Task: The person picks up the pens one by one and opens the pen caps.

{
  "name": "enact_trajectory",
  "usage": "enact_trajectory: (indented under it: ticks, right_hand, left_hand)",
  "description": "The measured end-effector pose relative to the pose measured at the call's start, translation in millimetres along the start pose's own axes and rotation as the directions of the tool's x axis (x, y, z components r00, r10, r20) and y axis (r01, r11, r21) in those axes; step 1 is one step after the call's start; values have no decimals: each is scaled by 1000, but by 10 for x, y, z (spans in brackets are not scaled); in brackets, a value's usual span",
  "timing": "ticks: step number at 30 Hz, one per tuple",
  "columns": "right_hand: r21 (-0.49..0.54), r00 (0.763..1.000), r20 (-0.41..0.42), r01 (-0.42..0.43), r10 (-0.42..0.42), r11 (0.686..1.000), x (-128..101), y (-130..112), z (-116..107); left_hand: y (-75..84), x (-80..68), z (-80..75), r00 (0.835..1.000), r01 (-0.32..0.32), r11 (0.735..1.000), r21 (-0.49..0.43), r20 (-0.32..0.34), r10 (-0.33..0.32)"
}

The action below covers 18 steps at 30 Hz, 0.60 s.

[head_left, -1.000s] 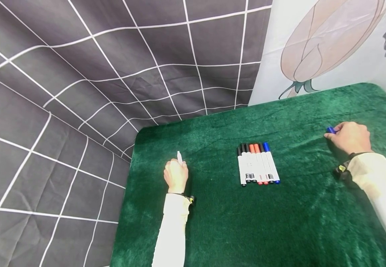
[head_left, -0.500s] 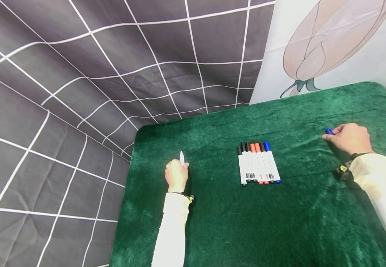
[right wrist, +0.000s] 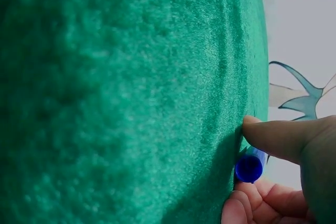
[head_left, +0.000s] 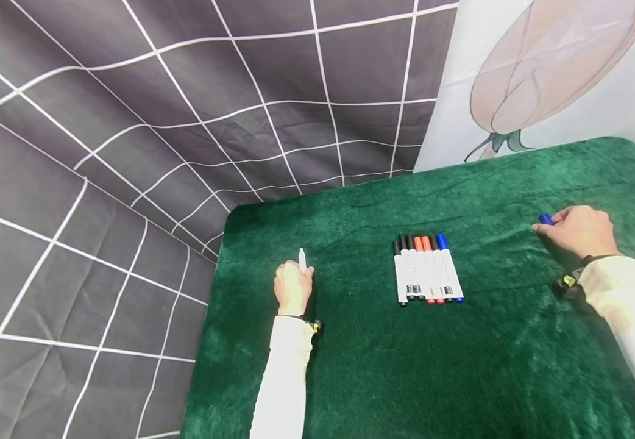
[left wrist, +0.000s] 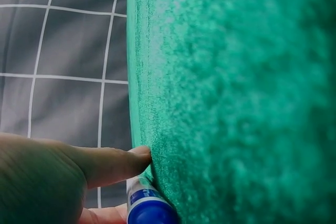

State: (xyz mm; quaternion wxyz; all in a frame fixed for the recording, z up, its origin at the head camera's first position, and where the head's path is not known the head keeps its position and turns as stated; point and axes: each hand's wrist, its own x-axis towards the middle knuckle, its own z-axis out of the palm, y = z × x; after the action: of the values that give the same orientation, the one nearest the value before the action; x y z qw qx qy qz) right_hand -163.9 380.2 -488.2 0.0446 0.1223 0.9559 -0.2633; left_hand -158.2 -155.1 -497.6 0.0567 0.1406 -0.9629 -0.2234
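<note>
At the left of the green-covered table, my left hand (head_left: 293,286) grips an uncapped white marker (head_left: 302,258) with its bare tip pointing away from me. In the left wrist view its blue end (left wrist: 152,212) faces the camera under my thumb. Far to the right, my right hand (head_left: 583,231) pinches a blue marker cap (head_left: 545,218) between thumb and fingers, low over the cloth. The cap's round hollow end shows in the right wrist view. Between the hands lies a row of capped white markers (head_left: 424,271), side by side, with black, orange-red and blue caps.
A green velvety cloth (head_left: 372,366) covers the table, with shallow creases near the right hand. Behind and to the left hangs a grey curtain (head_left: 273,73) with white grid lines. A white curtain with a flower print (head_left: 515,97) hangs at the back right.
The white marker in my left hand has swung slightly to the right, its hand shifting a little with it. My right hand keeps the blue cap in nearly the same place.
</note>
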Motion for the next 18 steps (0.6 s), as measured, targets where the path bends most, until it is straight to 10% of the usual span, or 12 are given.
enact_trajectory:
  ticks: [18]
  right_hand:
    - [-30,1000,-9,20,-20,999,-6,-15,14]
  left_hand:
    - [-44,19,-13,1000,-23,1000,-17,-2,23]
